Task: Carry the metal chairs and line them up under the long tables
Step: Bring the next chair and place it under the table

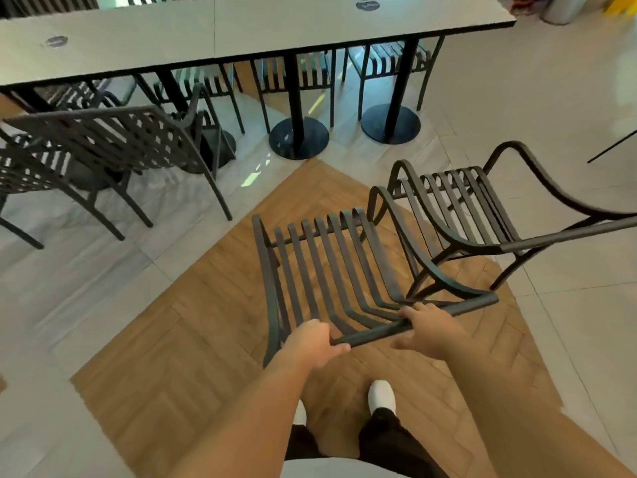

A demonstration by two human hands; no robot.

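Observation:
A dark metal slatted chair (331,270) stands right in front of me on the wooden floor patch, its back toward me. My left hand (312,343) grips the left end of its top rail. My right hand (431,327) lies over the same rail further right, fingers curled over it. A second metal chair (482,215) stands just to the right, touching or nearly touching the first. The long table (213,32) runs across the top, with several chairs tucked beneath its far side. Another metal chair (113,146) stands at the table's near left side.
Three black round pedestal bases (299,138) hold up the table. More chairs crowd the left edge (20,174). Pale tiled floor (517,98) lies between the right chair and the table end. My white shoes (381,396) show below the hands.

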